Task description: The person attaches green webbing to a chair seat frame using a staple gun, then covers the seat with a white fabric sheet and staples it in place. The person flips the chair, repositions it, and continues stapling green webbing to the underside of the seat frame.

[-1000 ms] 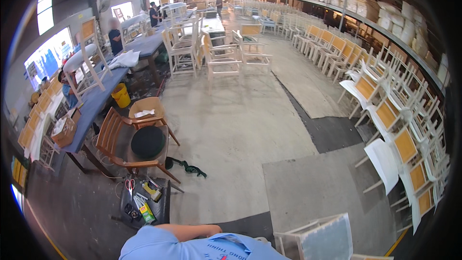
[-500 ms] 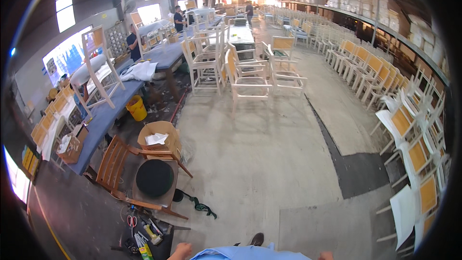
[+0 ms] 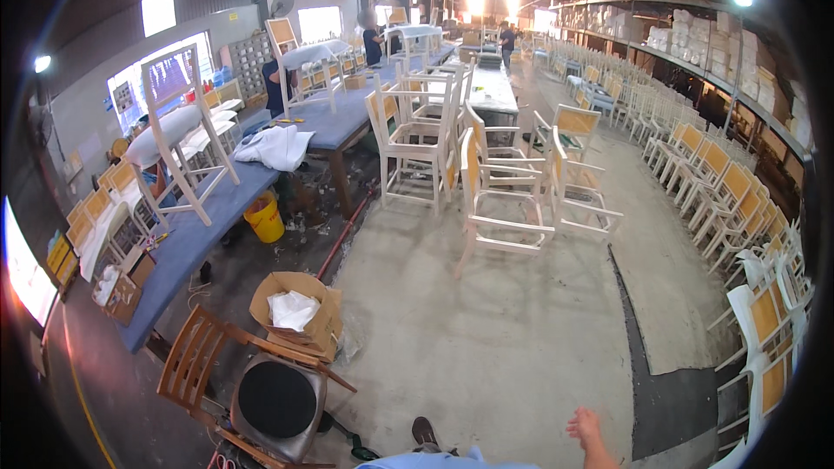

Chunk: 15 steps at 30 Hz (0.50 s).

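Note:
Over the concrete floor at the lower right, my right hand (image 3: 585, 426) hangs in the air with nothing in it, its fingers loosely apart. My left hand does not show. To the lower left stands a brown wooden armchair (image 3: 193, 356) with a round black cushion (image 3: 278, 399) on its seat. Behind it is an open cardboard box (image 3: 326, 330) holding white material (image 3: 293, 310). Farther ahead, several unfinished white armchair frames (image 3: 508, 239) with tan back panels stand on the floor, well away from my hand.
A long blue worktable (image 3: 208, 247) runs along the left, carrying an upturned-looking white chair (image 3: 178, 135) and white cloth (image 3: 274, 148). Beneath it stands a yellow bucket (image 3: 264, 219). Rows of chairs (image 3: 695, 174) line the right. Several people work farther back.
My view has shifted forward, bringing the armchair frames closer. My right hand has risen further into view, while my left hand has dropped out. The tools on the floor are mostly out of sight.

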Tool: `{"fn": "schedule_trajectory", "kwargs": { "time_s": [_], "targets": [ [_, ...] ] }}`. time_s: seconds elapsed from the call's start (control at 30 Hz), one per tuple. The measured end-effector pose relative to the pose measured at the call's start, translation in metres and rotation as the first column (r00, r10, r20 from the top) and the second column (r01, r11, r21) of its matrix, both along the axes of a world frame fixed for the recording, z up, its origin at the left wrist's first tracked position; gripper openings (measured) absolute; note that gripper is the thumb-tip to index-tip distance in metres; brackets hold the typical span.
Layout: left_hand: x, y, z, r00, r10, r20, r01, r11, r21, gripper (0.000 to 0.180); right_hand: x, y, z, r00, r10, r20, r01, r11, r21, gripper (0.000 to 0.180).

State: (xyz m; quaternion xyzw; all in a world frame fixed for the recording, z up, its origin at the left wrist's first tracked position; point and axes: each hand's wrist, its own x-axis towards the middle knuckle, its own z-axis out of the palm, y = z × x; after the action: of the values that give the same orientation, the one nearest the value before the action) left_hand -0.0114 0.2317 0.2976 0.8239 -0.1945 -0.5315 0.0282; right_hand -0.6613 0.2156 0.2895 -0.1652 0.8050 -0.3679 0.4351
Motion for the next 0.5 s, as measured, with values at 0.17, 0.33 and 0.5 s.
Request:
{"fn": "schedule_trajectory", "kwargs": {
  "time_s": [0.17,0.33,0.5],
  "targets": [
    [-0.003,-0.25,0.027,0.982,0.101,-0.162,-0.142,0.954,-0.263,0.043,0.041,-0.054,-0.058,0.938,-0.147,0.313,0.04,0.945,0.325,0.042],
    [0.009,-0.457,0.064,0.978,0.035,-0.204,-0.142,0.832,-0.537,0.044,0.097,-0.185,-0.065,0.928,0.049,0.369,-0.241,0.835,0.495,0.04],
    [-0.032,-0.611,0.041,0.961,0.105,-0.257,-0.201,0.903,-0.381,0.037,0.059,-0.413,-0.064,0.823,0.567,-0.033,-0.561,0.82,0.115,0.038]
  ]
}}
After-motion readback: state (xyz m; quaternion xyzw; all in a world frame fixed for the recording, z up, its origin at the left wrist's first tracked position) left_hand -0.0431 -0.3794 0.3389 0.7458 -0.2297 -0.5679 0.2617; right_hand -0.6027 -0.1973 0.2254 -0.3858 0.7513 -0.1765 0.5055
